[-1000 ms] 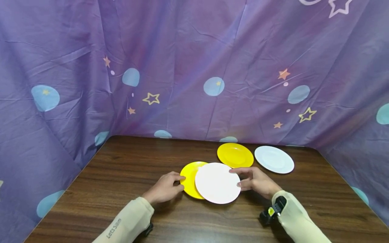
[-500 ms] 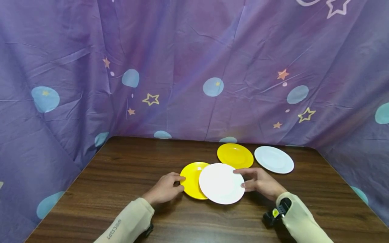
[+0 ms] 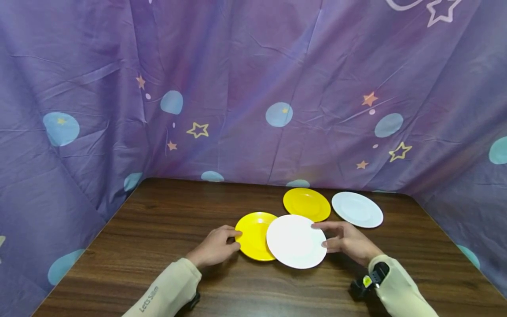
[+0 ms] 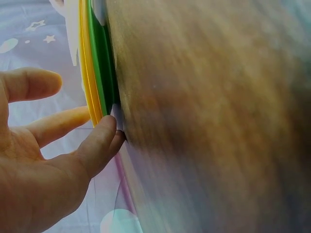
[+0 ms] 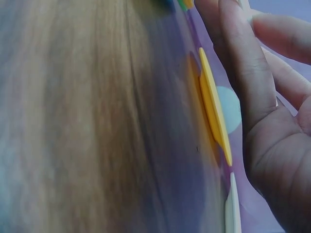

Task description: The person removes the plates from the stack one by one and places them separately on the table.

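My right hand (image 3: 344, 240) pinches the right rim of a white plate (image 3: 297, 242), with the thumb and a finger at its edge. The white plate lies over the right part of a yellow plate (image 3: 253, 237) in the head view; whether they touch is unclear. At the yellow plate's left rim, the fingers of my left hand (image 3: 215, 246) touch the edge. In the left wrist view a green plate (image 4: 102, 68) shows beneath the yellow one, hidden from the head view. That view shows the left fingertips resting against the stacked rims.
Farther back on the brown wooden table (image 3: 190, 198) lie a second yellow plate (image 3: 306, 204) and, to its right, another white plate (image 3: 357, 209). A purple curtain (image 3: 237, 88) with stars and blue spots hangs behind the table and along its sides.
The right hand has drawn the white plate to the right, so more of the yellow plate shows. The left hand has stayed at the yellow rim.
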`<act>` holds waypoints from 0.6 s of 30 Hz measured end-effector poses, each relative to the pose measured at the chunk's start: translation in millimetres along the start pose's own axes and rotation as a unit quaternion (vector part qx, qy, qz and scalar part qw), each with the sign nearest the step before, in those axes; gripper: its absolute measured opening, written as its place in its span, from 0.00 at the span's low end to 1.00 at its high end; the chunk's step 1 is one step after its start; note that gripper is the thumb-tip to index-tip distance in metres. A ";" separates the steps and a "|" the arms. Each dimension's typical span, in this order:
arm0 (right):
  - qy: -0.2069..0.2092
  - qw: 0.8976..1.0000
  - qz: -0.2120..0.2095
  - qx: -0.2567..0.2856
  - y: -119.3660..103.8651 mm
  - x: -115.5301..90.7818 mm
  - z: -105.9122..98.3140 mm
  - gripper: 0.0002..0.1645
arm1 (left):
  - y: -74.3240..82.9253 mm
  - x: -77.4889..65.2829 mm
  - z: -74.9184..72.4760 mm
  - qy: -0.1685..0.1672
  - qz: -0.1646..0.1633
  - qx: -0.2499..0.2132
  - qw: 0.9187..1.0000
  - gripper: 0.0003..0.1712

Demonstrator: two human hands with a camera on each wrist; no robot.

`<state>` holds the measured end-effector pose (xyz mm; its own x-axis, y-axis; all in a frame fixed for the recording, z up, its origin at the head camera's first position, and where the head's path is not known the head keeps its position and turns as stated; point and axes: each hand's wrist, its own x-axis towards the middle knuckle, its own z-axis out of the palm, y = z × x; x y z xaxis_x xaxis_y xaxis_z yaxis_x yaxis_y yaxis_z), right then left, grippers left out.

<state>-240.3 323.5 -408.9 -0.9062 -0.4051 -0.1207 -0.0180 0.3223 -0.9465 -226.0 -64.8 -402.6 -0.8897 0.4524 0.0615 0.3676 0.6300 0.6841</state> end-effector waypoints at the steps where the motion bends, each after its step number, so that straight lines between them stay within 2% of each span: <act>1: 0.000 1.000 0.001 0.001 0.3 -1.3 -0.9 0.38 | 0.1 0.0 -0.2 0.000 0.002 0.001 1.000 0.26; 18: -0.002 1.000 -0.023 0.012 7.6 -23.8 -18.8 0.38 | -0.9 0.2 0.2 0.004 0.003 -0.002 1.000 0.26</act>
<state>-226.9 351.6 -407.6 -0.9030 -0.4225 -0.0781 -0.0493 0.2826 -0.9580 -226.4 -65.2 -403.3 -0.8894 0.4514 0.0715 0.3724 0.6250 0.6861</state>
